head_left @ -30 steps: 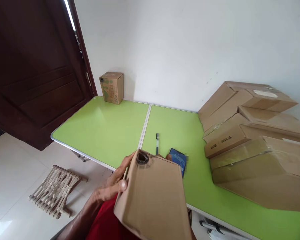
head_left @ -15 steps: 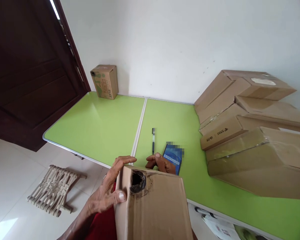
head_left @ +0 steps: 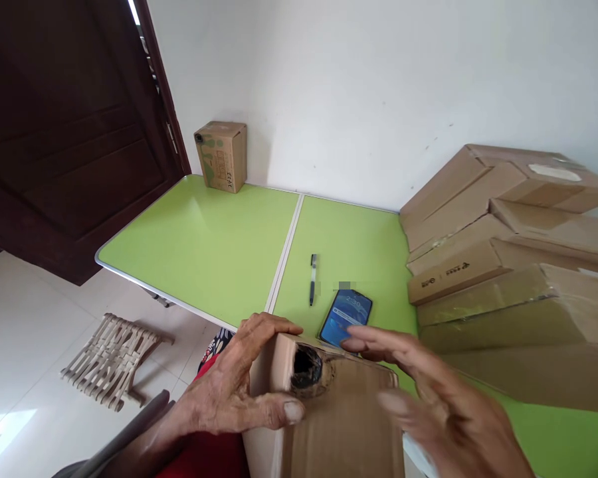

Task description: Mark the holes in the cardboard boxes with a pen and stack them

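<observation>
Close in front of me is a brown cardboard box [head_left: 346, 431] with a dark, burnt-looking hole [head_left: 307, 367] near its upper left corner. My left hand [head_left: 242, 385] grips that corner, its thumb on the near face and its fingers over the far edge. To the right of the box, my right hand [head_left: 443, 405] has its thumb and fingers spread, slightly blurred, with nothing held. A smartphone [head_left: 347, 315] with a lit screen lies on the table just beyond the box, and my right fingertips overlap its lower edge in view. A black-and-clear pen [head_left: 313, 280] lies left of the phone.
Several cardboard boxes [head_left: 458, 265] are piled along the right side of the green table [head_left: 214, 259]. One small printed box [head_left: 224, 159] stands at the back left by the wall. A woven stool [head_left: 112, 358] is on the floor left, below a dark door [head_left: 74, 126].
My right hand has come from behind the box to its right side, fingers spreading. The view has shifted a little, and the box sits slightly further right. My left hand keeps its hold.
</observation>
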The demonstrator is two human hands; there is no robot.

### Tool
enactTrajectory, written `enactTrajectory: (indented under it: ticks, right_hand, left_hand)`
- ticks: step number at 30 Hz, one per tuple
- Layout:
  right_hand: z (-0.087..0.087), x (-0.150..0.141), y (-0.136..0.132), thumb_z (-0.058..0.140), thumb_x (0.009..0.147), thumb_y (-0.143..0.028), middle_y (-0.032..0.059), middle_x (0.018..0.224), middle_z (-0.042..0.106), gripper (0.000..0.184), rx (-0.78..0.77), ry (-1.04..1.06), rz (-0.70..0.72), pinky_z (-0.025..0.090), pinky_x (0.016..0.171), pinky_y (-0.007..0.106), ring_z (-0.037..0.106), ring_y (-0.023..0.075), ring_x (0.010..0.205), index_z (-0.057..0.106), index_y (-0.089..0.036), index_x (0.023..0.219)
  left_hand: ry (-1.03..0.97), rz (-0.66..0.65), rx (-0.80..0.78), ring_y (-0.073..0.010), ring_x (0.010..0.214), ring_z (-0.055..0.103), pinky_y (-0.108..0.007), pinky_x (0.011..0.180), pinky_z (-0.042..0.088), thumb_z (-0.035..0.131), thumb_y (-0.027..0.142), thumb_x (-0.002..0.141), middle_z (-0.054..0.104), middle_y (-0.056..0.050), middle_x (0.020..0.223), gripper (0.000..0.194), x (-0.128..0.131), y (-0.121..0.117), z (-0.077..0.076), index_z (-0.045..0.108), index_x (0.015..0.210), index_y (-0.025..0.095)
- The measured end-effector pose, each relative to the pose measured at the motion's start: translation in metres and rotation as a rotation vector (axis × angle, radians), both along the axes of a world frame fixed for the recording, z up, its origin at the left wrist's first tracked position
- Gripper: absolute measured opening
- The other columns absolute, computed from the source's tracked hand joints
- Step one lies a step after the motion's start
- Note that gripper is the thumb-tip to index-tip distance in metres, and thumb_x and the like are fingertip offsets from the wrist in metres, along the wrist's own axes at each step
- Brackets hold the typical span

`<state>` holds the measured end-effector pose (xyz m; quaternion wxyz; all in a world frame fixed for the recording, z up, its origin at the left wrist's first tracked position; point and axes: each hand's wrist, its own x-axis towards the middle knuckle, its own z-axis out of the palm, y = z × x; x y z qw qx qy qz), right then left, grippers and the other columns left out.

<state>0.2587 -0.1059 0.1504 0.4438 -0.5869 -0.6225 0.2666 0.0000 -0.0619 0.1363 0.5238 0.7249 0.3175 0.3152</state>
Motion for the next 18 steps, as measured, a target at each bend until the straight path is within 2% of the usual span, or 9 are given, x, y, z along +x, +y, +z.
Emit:
enactTrajectory:
  ticks: [2,5,7,10,14,16,18]
  right_hand:
    - [0.014,-0.014,-0.004,0.076,0.094,-0.052,0.0006,0.109,0.084,0.031,0.046,-0.184,0.021,0.062,0.078,0.033,0.081,0.0255,0.095,0.077,-0.035,0.121]
    - [0.019,-0.039,-0.002,0.07,0.096,-0.035,-0.0036,0.097,0.08,0.01,0.124,-0.295,0.035,0.061,0.071,0.03,0.079,0.0201,0.084,0.073,-0.033,0.106]
    - [0.017,-0.05,0.002,0.066,0.095,-0.029,-0.0039,0.091,0.078,0.005,0.147,-0.322,0.038,0.06,0.068,0.03,0.077,0.0197,0.081,0.069,-0.031,0.098]
    - [0.019,-0.058,0.003,0.064,0.094,-0.025,-0.0032,0.09,0.077,0.007,0.155,-0.338,0.05,0.059,0.068,0.031,0.076,0.0203,0.081,0.068,-0.029,0.096]
    - [0.02,-0.048,0.001,0.065,0.1,-0.029,-0.0009,0.1,0.079,0.009,0.056,-0.229,0.123,0.06,0.072,0.027,0.077,0.019,0.087,0.073,-0.03,0.106]
    - [0.013,-0.031,0.004,0.066,0.103,-0.04,0.0012,0.103,0.08,0.015,-0.039,-0.093,0.192,0.06,0.072,0.026,0.078,0.0198,0.089,0.076,-0.03,0.109]
    - [-0.003,-0.012,0.015,0.06,0.106,-0.052,0.0039,0.104,0.081,0.03,-0.098,0.071,0.174,0.06,0.074,0.028,0.078,0.0224,0.093,0.078,-0.028,0.106]
  left_hand:
    - [-0.001,-0.016,0.002,-0.0369,0.134,0.055,-0.054,0.116,0.045,0.075,0.07,0.091,0.06,-0.014,0.142,0.075,0.0,-0.002,0.0,0.057,0.149,0.027]
    - [-0.043,-0.018,0.005,-0.0357,0.133,0.057,-0.053,0.115,0.046,0.078,0.064,0.092,0.063,-0.014,0.14,0.069,0.0,-0.005,0.001,0.06,0.147,0.027]
    - [-0.074,-0.006,-0.003,-0.0344,0.129,0.06,-0.051,0.113,0.047,0.078,0.055,0.094,0.066,-0.013,0.136,0.059,0.0,-0.006,0.004,0.064,0.143,0.026]
    - [-0.086,0.018,-0.038,-0.0313,0.124,0.064,-0.048,0.111,0.047,0.072,0.036,0.097,0.07,-0.011,0.131,0.042,0.003,-0.005,0.012,0.069,0.137,0.025]
    - [-0.095,0.088,-0.035,-0.0281,0.114,0.069,-0.044,0.105,0.05,0.059,0.019,0.092,0.074,-0.01,0.12,0.039,0.009,-0.004,0.016,0.073,0.128,0.021]
    - [-0.116,0.114,0.005,-0.0268,0.11,0.07,-0.042,0.1,0.052,0.057,0.014,0.086,0.076,-0.008,0.113,0.04,0.01,-0.004,0.012,0.074,0.121,0.019]
    - [-0.129,0.127,0.049,-0.025,0.108,0.07,-0.039,0.098,0.052,0.056,0.011,0.083,0.077,-0.006,0.111,0.039,0.01,-0.004,0.007,0.074,0.117,0.02]
